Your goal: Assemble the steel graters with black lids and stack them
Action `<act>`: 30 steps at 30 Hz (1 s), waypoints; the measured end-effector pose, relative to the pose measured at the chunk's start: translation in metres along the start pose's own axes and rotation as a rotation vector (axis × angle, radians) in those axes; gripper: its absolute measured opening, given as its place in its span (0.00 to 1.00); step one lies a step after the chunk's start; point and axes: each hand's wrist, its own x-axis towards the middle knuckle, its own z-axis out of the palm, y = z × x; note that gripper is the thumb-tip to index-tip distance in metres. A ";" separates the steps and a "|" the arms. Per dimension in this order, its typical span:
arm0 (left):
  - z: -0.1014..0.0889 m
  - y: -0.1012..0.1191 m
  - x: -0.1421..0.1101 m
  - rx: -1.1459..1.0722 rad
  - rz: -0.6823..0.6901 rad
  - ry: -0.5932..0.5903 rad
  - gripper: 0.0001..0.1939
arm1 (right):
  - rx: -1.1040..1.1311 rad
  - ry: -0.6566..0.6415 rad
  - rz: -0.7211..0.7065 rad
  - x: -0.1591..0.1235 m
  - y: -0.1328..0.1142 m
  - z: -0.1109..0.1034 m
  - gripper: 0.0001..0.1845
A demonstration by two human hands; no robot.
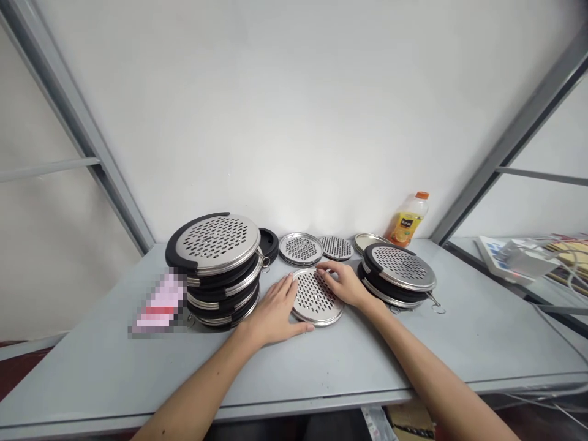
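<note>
A round metal grater plate (pixel 316 300), perforated with rows of slots, lies on the grey table between my hands. My left hand (pixel 272 311) is at its left edge, fingers stretched out against the rim and thumb apart along the near side. On the far right edge, my right hand (pixel 342 282) has its fingers bent over the rim and its thumb on the top face. To the left stands a tall stack of black-edged round graters (pixel 218 242) with metal rings. A shorter stack of the same kind (pixel 399 266) stands beside my right wrist.
Behind the plate lie another metal plate (pixel 301 248), a slotted disc (pixel 337 247), a plain round lid (pixel 370 240) and black round parts (pixel 267 242). An orange-capped juice bottle (pixel 408 219) leans near the wall. Power strip and cables (pixel 514 257) lie far right, past a metal post.
</note>
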 end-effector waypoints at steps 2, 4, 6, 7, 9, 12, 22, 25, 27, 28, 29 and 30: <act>-0.002 0.000 0.000 0.002 0.014 0.005 0.50 | 0.027 0.036 -0.015 0.007 -0.002 -0.002 0.14; -0.003 0.000 0.000 0.011 0.034 0.012 0.48 | 0.039 0.057 -0.066 0.021 -0.009 -0.002 0.14; -0.004 -0.002 -0.001 0.020 0.064 0.019 0.47 | 0.018 0.030 -0.154 0.042 -0.021 0.001 0.16; -0.004 -0.003 -0.001 0.021 0.081 0.023 0.47 | -0.012 -0.003 -0.201 0.053 -0.028 0.005 0.19; -0.004 -0.005 -0.001 0.016 0.114 0.032 0.47 | -0.115 -0.099 -0.301 0.077 -0.042 0.015 0.26; -0.003 -0.006 -0.002 0.014 0.144 0.055 0.47 | -0.282 -0.272 -0.407 0.106 -0.056 0.034 0.33; 0.001 -0.004 -0.001 0.061 0.188 0.084 0.47 | -0.516 -0.325 -0.445 0.121 -0.062 0.045 0.15; 0.000 -0.003 -0.001 0.075 0.187 0.072 0.47 | -0.529 -0.305 -0.477 0.120 -0.059 0.044 0.15; -0.001 -0.002 0.000 0.083 0.185 0.066 0.47 | -0.528 -0.289 -0.502 0.120 -0.057 0.043 0.14; -0.001 -0.002 0.000 0.086 0.184 0.063 0.47 | -0.526 -0.283 -0.518 0.120 -0.056 0.042 0.14; -0.001 -0.002 0.000 0.090 0.183 0.061 0.47 | -0.523 -0.278 -0.534 0.120 -0.055 0.040 0.14; -0.001 -0.002 0.000 0.093 0.182 0.061 0.48 | -0.520 -0.274 -0.547 0.120 -0.054 0.039 0.14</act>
